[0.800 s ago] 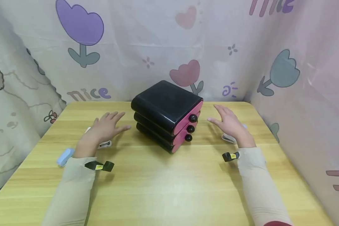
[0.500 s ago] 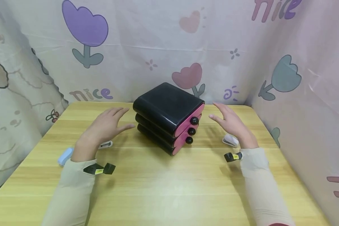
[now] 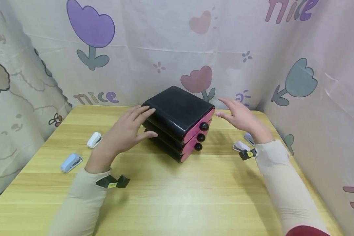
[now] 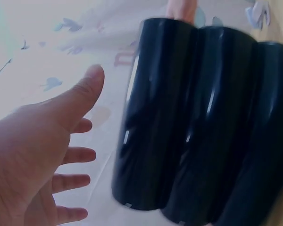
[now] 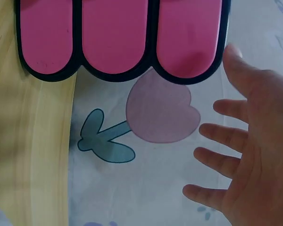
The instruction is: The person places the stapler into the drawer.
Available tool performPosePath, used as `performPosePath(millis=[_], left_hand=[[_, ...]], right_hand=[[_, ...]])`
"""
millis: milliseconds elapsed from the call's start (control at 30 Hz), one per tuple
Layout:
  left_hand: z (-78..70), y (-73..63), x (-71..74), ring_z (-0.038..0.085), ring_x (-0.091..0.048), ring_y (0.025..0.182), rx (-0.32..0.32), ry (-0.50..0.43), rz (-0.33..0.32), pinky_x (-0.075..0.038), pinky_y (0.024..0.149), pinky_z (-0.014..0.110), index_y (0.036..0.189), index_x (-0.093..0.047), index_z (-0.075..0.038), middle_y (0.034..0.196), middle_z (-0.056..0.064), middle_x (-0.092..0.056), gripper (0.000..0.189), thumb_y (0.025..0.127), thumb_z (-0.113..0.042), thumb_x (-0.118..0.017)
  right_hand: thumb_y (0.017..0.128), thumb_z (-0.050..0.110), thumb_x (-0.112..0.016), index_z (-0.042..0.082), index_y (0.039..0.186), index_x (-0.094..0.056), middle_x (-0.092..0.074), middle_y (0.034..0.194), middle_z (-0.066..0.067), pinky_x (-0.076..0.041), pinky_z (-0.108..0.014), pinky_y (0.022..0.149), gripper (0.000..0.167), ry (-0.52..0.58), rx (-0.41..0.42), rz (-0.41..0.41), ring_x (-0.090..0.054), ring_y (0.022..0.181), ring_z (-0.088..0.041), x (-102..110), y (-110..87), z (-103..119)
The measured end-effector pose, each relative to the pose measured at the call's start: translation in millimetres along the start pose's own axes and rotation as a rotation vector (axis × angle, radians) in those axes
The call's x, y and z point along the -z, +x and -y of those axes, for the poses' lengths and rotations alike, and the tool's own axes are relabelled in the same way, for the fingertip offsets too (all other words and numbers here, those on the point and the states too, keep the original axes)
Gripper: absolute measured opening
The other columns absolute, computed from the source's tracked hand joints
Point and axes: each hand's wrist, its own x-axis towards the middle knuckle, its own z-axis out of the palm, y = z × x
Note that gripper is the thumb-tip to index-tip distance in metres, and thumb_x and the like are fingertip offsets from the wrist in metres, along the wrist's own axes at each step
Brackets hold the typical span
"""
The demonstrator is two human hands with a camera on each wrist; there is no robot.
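Observation:
A black desktop drawer box (image 3: 177, 108) with three pink-fronted drawers and round black knobs sits at an angle near the table's far middle. My left hand (image 3: 127, 134) is at its left side, fingers spread and overlapping the corner in the head view; the left wrist view shows a gap between thumb and box (image 4: 155, 113). My right hand (image 3: 242, 116) hovers just off the upper right corner, fingers extended. In the right wrist view its thumb tip comes right at the box's black rim, beside the pink drawer fronts (image 5: 115, 37). Neither hand holds anything.
On the wooden table (image 3: 177, 203), a white mini stapler (image 3: 94, 140) and a blue one (image 3: 71, 162) lie left of my left arm. Another white stapler (image 3: 241, 146) and a bluish one (image 3: 249, 138) lie by my right wrist. A printed curtain (image 3: 141, 39) encloses the back and sides.
My left hand has moved right and forward to the drawer box, uncovering the white stapler on the left. The right hand has risen slightly toward the box's top corner. The box stays put.

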Motion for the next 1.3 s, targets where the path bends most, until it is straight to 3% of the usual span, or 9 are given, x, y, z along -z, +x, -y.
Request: performPosePath(millis=[133, 333, 533, 767, 933, 1133, 1300], left_hand=[[-9.6, 5.4, -9.3, 0.038, -0.024, 0.143, -0.029, 0.028, 0.063, -0.019, 0.115, 0.054, 0.151, -0.038, -0.015, 0.153, 0.014, -0.036, 0.078, 0.089, -0.058, -0.060], [-25.1, 18.1, -17.8, 0.033, -0.008, 0.148, -0.025, 0.061, 0.173, -0.009, 0.116, 0.059, 0.156, -0.027, -0.028, 0.161, 0.007, -0.021, 0.079, 0.091, -0.069, -0.044], [-37.6, 28.6, -24.3, 0.031, -0.001, 0.149, -0.038, 0.080, 0.221, -0.001, 0.116, 0.059, 0.157, -0.020, -0.033, 0.163, 0.004, -0.015, 0.078, 0.091, -0.071, -0.039], [-38.1, 27.6, -30.8, 0.032, -0.003, 0.149, -0.039, 0.095, 0.197, -0.001, 0.115, 0.061, 0.157, -0.021, -0.031, 0.162, 0.006, -0.018, 0.078, 0.092, -0.066, -0.046], [-32.6, 22.9, -33.2, 0.031, -0.006, 0.149, -0.062, 0.056, 0.149, -0.001, 0.115, 0.061, 0.155, -0.026, -0.030, 0.161, 0.005, -0.021, 0.075, 0.093, -0.063, -0.049], [-23.7, 19.8, -33.0, 0.030, -0.009, 0.148, -0.107, -0.002, 0.106, -0.001, 0.116, 0.059, 0.153, -0.032, -0.029, 0.160, 0.004, -0.025, 0.072, 0.093, -0.067, -0.041], [-22.6, 19.0, -27.6, 0.029, -0.011, 0.148, -0.110, -0.041, 0.118, -0.003, 0.116, 0.058, 0.151, -0.037, -0.028, 0.159, 0.003, -0.028, 0.072, 0.092, -0.069, -0.037]], right_hand=[[0.096, 0.056, -0.052, 0.018, 0.155, -0.029, -0.031, 0.156, -0.015, -0.022, -0.057, 0.113, 0.074, -0.031, 0.056, 0.041, -0.026, 0.143, -0.037, -0.6, 7.1, 8.0], [0.097, 0.050, -0.054, 0.024, 0.155, -0.030, -0.027, 0.159, -0.008, -0.020, -0.056, 0.114, 0.068, -0.007, 0.165, 0.060, -0.022, 0.145, -0.032, -6.3, 12.0, 15.5], [0.098, 0.050, -0.051, 0.033, 0.154, -0.029, -0.023, 0.161, 0.002, -0.025, -0.058, 0.112, 0.063, 0.042, 0.189, 0.062, -0.023, 0.145, -0.030, -11.3, 8.7, 20.1], [0.097, 0.053, -0.052, 0.034, 0.155, -0.028, -0.022, 0.161, 0.004, -0.027, -0.057, 0.112, 0.065, 0.055, 0.178, 0.043, -0.025, 0.145, -0.029, -15.9, 4.0, 24.8], [0.097, 0.053, -0.053, 0.033, 0.155, -0.029, -0.023, 0.160, 0.004, -0.029, -0.055, 0.111, 0.066, 0.033, 0.190, 0.027, -0.030, 0.142, -0.030, -17.5, -2.6, 27.4], [0.097, 0.051, -0.052, 0.030, 0.154, -0.030, -0.025, 0.160, 0.002, -0.031, -0.055, 0.110, 0.065, 0.021, 0.208, -0.001, -0.034, 0.140, -0.032, -19.5, -12.5, 31.6], [0.098, 0.046, -0.055, 0.027, 0.152, -0.037, -0.032, 0.157, -0.002, -0.033, -0.053, 0.109, 0.060, -0.003, 0.210, -0.064, -0.038, 0.138, -0.032, -22.9, -23.2, 34.5]])
